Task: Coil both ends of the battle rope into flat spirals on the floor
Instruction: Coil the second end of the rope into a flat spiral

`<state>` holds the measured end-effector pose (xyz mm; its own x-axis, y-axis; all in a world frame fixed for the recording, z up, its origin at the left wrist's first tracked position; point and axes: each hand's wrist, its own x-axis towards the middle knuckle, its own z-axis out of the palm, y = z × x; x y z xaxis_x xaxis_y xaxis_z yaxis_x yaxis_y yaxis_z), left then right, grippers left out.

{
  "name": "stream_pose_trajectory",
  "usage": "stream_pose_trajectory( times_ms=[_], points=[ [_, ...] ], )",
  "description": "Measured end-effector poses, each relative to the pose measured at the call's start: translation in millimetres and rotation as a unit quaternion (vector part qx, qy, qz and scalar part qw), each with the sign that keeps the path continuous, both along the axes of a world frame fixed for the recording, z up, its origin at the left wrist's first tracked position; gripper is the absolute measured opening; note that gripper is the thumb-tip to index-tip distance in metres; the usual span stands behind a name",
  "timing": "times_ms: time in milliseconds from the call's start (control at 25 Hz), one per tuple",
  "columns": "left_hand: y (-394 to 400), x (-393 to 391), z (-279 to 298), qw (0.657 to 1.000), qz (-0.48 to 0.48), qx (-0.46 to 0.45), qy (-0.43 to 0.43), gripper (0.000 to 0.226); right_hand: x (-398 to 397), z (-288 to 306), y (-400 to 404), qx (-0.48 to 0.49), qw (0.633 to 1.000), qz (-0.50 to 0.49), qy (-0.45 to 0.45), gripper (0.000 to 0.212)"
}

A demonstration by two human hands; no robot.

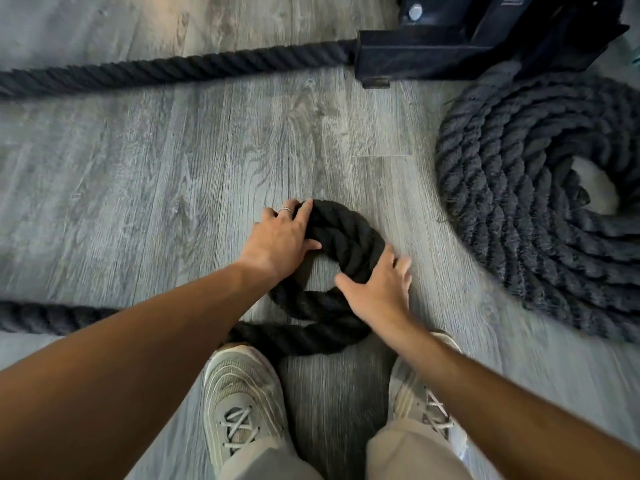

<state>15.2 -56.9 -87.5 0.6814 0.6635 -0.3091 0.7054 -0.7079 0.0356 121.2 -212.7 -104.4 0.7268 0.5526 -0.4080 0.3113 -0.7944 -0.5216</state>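
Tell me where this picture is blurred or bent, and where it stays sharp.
Head view: sharpest at the centre, on the left hand, right hand and small rope loop; the finished coil and floor smear towards the edges; the straight rope bows from wide-angle distortion.

- Your two pale sneakers (pixel 242 393) stand on the grey wood-look floor (pixel 173 168).
- A black metal base (pixel 450 46) with a bolt (pixel 415 11) sits at the top.
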Motion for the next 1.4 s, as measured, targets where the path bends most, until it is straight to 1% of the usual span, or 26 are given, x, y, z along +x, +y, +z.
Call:
stream_pose_trajectory(
  times_ms=[80,160,280,320,360,400,440,520,560,600,640,680,760,800,840,880,920,960,1000,1080,1160,1200,1240,1280,1320,1400],
  points=[
    [4.1,-3.1,3.5,0.998,0.041,0.027,0.028,0.083,26.9,4.7,25.4,-0.010,0.995,0.103,0.000,0.105],
    [0.8,-11.5,8.3,0.991,0.112,0.047,0.054,0.090,56.8,13.3,57.5,-0.049,0.973,0.224,0.009,0.110],
    [-18.9,-27.7,14.3,0.975,0.215,-0.027,0.051,0.103,82.4,30.1,97.0,-0.084,0.917,0.389,0.002,0.113],
    [-25.9,-31.3,16.2,0.972,0.224,-0.041,0.063,0.103,83.2,32.4,101.5,-0.087,0.902,0.422,-0.011,0.111],
    [-30.6,-32.3,17.3,0.971,0.223,-0.040,0.077,0.101,80.9,33.5,100.0,-0.082,0.898,0.431,-0.023,0.110],
    [-30.8,-31.3,18.6,0.972,0.217,-0.030,0.089,0.098,76.1,31.8,92.6,-0.067,0.908,0.411,-0.041,0.110],
    [-27.6,-28.8,21.4,0.973,0.208,-0.022,0.098,0.094,67.3,27.8,78.8,-0.050,0.930,0.360,-0.062,0.112],
    [-20.7,-25.0,25.5,0.976,0.193,-0.019,0.103,0.084,37.4,16.2,40.4,-0.053,0.979,0.177,-0.086,0.123],
    [-16.6,-23.2,26.8,0.976,0.186,-0.021,0.108,0.083,20.5,11.6,21.9,-0.066,0.992,0.079,-0.076,0.127],
    [-13.3,-21.4,28.5,0.975,0.183,-0.030,0.121,0.084,5.7,7.7,7.5,-0.073,0.995,0.009,-0.061,0.127],
    [-9.5,-19.7,30.0,0.972,0.185,-0.040,0.137,0.088,-5.4,4.6,-1.3,-0.063,0.996,-0.032,-0.053,0.123],
    [-4.5,-16.8,32.1,0.968,0.189,-0.045,0.156,0.094,-11.0,2.0,-3.9,-0.048,0.996,-0.048,-0.054,0.120],
    [6.2,-9.1,36.1,0.970,0.173,-0.055,0.164,0.108,-9.6,1.7,0.0,-0.012,0.998,-0.050,-0.046,0.117],
    [11.9,-4.8,36.7,0.977,0.140,-0.064,0.148,0.113,-7.0,1.6,2.5,-0.003,0.998,-0.042,-0.045,0.117],
    [16.9,-0.8,36.6,0.985,0.097,-0.080,0.122,0.111,-4.2,0.4,4.5,-0.002,0.999,-0.028,-0.043,0.117],
    [21.0,1.4,35.9,0.989,0.056,-0.099,0.093,0.104,-0.6,0.1,7.2,-0.007,0.999,-0.006,-0.037,0.117],
    [24.3,1.7,33.9,0.991,0.032,-0.114,0.069,0.095,4.7,1.2,12.4,-0.015,0.999,0.024,-0.026,0.117],
    [27.0,-0.2,30.0,0.991,0.029,-0.116,0.057,0.088,13.3,3.7,21.4,-0.024,0.997,0.065,-0.016,0.118],
    [28.3,-4.1,26.3,0.992,0.048,-0.103,0.059,0.084,25.9,7.4,35.1,-0.037,0.993,0.115,-0.013,0.119],
    [24.2,-13.8,18.4,0.985,0.133,-0.092,0.066,0.087,61.0,23.5,73.2,-0.063,0.969,0.237,-0.032,0.120],
    [9.5,-20.7,10.6,0.967,0.229,-0.103,0.050,0.095,88.4,45.7,106.3,-0.073,0.922,0.372,-0.080,0.118],
    [1.5,-21.1,7.4,0.959,0.257,-0.105,0.049,0.099,95.5,51.8,114.7,-0.075,0.897,0.423,-0.106,0.115],
    [-4.9,-20.5,4.3,0.956,0.268,-0.104,0.053,0.100,96.9,52.7,116.7,-0.074,0.885,0.442,-0.129,0.112],
    [-8.5,-18.5,2.3,0.955,0.273,-0.102,0.058,0.100,92.7,49.4,111.4,-0.070,0.893,0.419,-0.147,0.112],
    [-10.0,-16.6,2.7,0.953,0.280,-0.102,0.062,0.100,82.7,42.5,98.4,-0.070,0.919,0.356,-0.153,0.118],
    [-7.9,-13.7,7.8,0.942,0.307,-0.125,0.049,0.100,50.9,22.3,60.1,-0.095,0.976,0.161,-0.108,0.132]
  ],
)
